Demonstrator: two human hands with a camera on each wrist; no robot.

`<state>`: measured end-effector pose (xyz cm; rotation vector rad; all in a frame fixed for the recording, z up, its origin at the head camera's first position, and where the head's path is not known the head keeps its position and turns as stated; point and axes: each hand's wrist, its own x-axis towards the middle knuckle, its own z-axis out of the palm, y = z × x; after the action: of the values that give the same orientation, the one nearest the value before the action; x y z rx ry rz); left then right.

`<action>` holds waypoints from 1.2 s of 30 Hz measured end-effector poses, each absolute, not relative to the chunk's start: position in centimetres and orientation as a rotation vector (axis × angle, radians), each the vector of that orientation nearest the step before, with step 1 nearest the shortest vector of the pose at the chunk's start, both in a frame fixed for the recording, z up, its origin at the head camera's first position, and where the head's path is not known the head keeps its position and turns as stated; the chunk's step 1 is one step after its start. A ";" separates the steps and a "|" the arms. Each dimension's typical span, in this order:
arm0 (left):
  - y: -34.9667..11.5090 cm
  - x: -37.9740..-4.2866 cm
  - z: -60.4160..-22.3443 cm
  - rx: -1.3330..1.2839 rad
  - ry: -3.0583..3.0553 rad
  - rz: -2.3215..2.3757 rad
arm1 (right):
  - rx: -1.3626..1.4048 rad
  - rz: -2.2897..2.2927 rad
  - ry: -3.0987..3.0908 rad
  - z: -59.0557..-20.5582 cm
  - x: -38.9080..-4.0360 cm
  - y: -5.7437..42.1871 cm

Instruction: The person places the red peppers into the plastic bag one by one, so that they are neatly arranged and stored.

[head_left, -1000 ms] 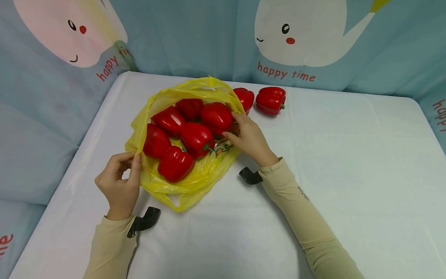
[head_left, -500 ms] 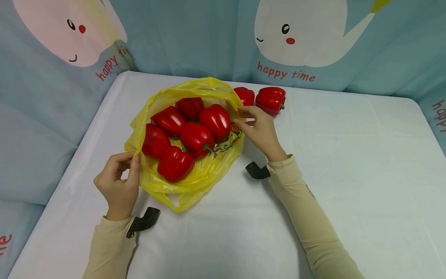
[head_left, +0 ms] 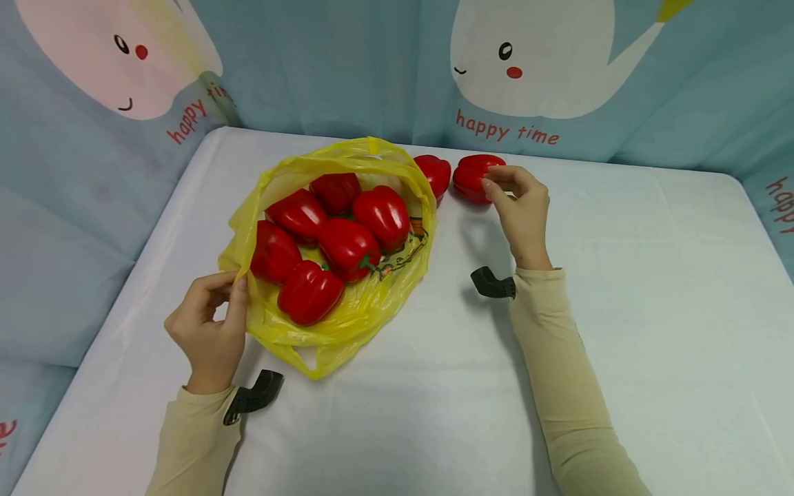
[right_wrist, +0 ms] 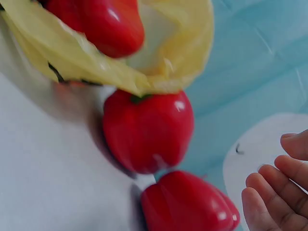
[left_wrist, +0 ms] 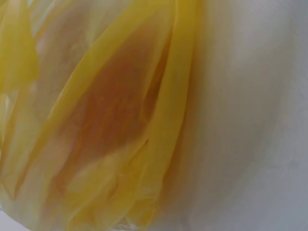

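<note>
My left hand (head_left: 214,327) pinches the left rim of a yellow plastic bag (head_left: 384,310). Several red bell peppers (head_left: 349,249) lie inside the bag, whose mouth gapes wide. In the left wrist view the yellow plastic (left_wrist: 178,96) fills the left half. My right hand (head_left: 521,207) is over the far bell pepper (head_left: 469,180), overlapping its right side in the head view. The right wrist view shows the fingers (right_wrist: 269,192) loosely bent with nothing in them, apart from that pepper (right_wrist: 187,204). A second loose bell pepper (right_wrist: 149,130) lies against the bag's outside.
The white tablecloth (head_left: 645,310) extends to the right and in front of the bag. A blue curtain with whale prints (head_left: 360,76) hangs behind the table's back edge. A black wrist mount (head_left: 493,282) juts from the right sleeve, and another black mount (head_left: 256,396) from the left.
My right hand has left the bag's right rim and moved right to the far loose pepper. The upper right pepper in the bag has turned and settled. My left hand keeps its pinch.
</note>
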<state>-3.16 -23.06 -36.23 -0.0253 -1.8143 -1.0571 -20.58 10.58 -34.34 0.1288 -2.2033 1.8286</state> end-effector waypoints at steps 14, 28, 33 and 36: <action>-23.0 -2.8 -36.6 0.036 -1.758 -1.071 | -0.154 1.805 -2.316 -37.1 -22.3 13.5; -22.9 -3.0 -36.8 0.011 -1.784 -1.076 | -0.161 1.883 -2.378 -38.9 -23.1 13.7; -22.9 -3.2 -36.8 0.006 -1.790 -1.076 | -0.130 1.913 -2.354 -39.1 -23.3 13.7; -22.9 -3.3 -36.9 0.004 -1.788 -1.076 | -0.119 1.910 -2.346 -39.5 -23.5 13.9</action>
<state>-3.32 -22.86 -36.87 0.0043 -1.7881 -1.0756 -23.45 13.88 -39.54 -0.1192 -2.3458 1.9102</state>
